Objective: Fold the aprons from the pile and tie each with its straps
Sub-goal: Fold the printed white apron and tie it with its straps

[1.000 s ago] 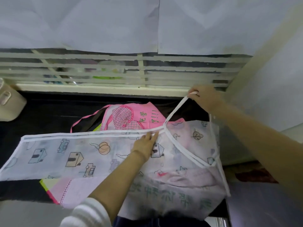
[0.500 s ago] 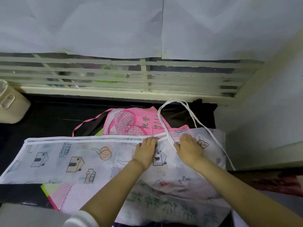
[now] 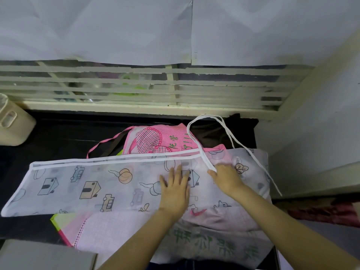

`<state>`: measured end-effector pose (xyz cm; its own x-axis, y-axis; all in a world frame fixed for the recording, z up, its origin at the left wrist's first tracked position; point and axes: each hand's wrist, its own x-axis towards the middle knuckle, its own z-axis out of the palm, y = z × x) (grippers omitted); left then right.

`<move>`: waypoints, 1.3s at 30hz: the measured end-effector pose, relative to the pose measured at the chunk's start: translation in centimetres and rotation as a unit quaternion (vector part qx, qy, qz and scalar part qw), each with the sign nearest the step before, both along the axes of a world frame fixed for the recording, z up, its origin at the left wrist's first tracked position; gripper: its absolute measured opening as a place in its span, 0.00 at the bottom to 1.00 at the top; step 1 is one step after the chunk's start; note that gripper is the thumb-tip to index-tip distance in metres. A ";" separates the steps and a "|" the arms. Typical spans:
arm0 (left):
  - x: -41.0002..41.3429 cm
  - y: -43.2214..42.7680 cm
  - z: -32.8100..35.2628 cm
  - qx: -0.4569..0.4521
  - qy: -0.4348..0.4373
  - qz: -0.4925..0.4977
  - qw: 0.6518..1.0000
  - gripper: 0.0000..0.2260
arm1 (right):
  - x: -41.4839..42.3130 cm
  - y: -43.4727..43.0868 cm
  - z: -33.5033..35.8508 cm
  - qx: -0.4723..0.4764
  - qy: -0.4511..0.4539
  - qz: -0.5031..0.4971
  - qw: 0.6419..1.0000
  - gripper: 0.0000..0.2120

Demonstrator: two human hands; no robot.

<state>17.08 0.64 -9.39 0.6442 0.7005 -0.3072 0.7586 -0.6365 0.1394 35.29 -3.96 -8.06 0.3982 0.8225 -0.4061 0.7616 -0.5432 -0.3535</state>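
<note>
Grip: left hand point(image 3: 174, 190) flat on printed apron point(image 3: 87, 184) | right hand point(image 3: 227, 179) unclear | one strap loop point(image 3: 210, 116)

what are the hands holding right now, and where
The left hand lies flat on the printed apron, holding nothing; right hand sits on the white strap, grip unclear.

A: We note the top apron point(image 3: 97, 184) spread across the counter point(image 3: 58, 133), over the pile point(image 3: 120, 228).
B: Our left hand point(image 3: 175, 189) lies flat on its middle; right hand point(image 3: 227, 179) just beside, to the right (touching the strap point(image 3: 202, 153)).
A: The strap loops away behind, over another apron point(image 3: 155, 139). Container point(image 3: 14, 125) far left, before the window frame point(image 3: 116, 108).
</note>
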 end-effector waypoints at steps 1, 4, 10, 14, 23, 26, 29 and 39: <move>-0.4 -0.5 -0.7 -0.011 0.010 0.002 1.000 0.21 | 0.0 0.0 0.2 -0.008 0.011 -0.001 1.000 0.18; -1.4 -1.4 -2.6 -0.017 0.004 0.022 1.000 0.23 | -1.1 -0.5 0.7 0.038 -0.019 -0.022 0.999 0.11; -1.8 -1.2 -3.4 -0.055 -0.016 0.030 0.998 0.24 | -6.2 -3.6 -1.2 0.109 -0.170 0.260 0.944 0.38; -2.4 -1.1 -3.5 -0.045 -0.033 -0.009 0.998 0.31 | -3.8 -7.7 -3.8 0.051 -0.179 0.261 0.947 0.31; -3.0 -0.4 -2.6 -0.073 -0.045 -0.030 0.996 0.35 | -1.3 -9.6 -2.5 -0.006 -0.169 0.251 0.953 0.29; -5.8 -0.1 -3.0 -0.022 -0.028 -0.038 0.999 0.31 | -1.7 -9.4 -2.4 -0.003 -0.176 0.277 0.945 0.27; -9.2 0.1 -3.0 -0.027 -0.019 0.014 0.999 0.25 | -2.8 -8.4 -2.5 0.001 -0.184 0.224 0.957 0.36; -12.7 2.1 -0.3 -0.096 -0.234 0.080 0.964 0.23 | -14.1 -1.3 1.4 0.068 -0.025 0.293 0.953 0.34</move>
<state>4.42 2.72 -9.70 0.6319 0.7617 -0.1431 0.6700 -0.4441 0.5949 21.16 -5.24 -6.65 -0.1294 0.9532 -0.2732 0.9381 0.0284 -0.3453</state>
